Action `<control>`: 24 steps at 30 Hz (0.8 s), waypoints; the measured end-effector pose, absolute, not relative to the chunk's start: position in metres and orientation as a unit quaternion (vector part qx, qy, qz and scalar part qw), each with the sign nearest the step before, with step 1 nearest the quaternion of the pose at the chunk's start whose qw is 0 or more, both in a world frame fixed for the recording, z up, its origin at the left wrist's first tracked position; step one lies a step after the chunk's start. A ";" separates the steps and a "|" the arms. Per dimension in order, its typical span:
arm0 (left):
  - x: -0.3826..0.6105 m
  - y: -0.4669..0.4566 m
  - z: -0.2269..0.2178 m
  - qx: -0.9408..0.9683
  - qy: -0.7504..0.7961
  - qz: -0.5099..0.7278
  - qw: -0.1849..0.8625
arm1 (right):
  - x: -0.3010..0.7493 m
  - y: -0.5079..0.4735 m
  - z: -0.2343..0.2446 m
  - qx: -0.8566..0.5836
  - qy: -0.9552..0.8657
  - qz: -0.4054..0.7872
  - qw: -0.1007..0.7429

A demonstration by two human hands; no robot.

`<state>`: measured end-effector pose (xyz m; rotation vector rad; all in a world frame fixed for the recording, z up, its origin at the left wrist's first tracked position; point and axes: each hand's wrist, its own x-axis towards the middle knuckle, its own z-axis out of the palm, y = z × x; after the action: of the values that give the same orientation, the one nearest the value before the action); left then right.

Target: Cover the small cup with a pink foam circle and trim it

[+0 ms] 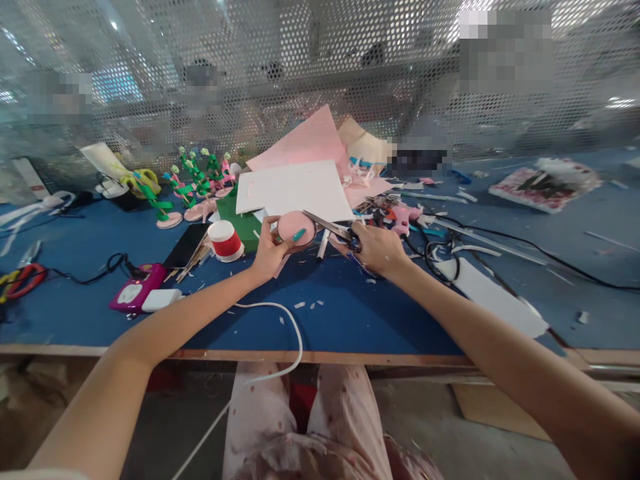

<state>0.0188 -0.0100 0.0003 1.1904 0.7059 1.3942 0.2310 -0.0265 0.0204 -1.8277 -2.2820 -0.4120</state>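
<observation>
My left hand (273, 251) pinches a round pink disc (295, 225), thumb lying across its face. My right hand (377, 248) is wrapped around the handles of a pair of scissors (330, 227). The scissor blades point left and reach the upper right edge of the disc; whether they touch it I cannot tell. Just left of my left hand stands a red and white paper cup (226, 241). Behind both hands lies a white sheet of board (295, 190), with a large pink sheet (310, 137) leaning behind it.
Several green and pink paper flowers on round bases (200, 190) stand at the back left. A purple power strip (139, 288) with a white plug lies left, near a dark phone (186, 245). Paper scraps, a pink glue gun (404, 217) and black cable (540, 257) crowd the right.
</observation>
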 end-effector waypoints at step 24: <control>0.020 -0.012 0.001 0.500 0.303 0.589 0.558 | 0.230 -0.028 0.025 -0.623 -0.764 -0.140 0.092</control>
<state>0.0203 -0.0122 0.0013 1.1788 0.7150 1.3908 0.2304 -0.0284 0.0251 -1.8509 -2.2676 -0.4147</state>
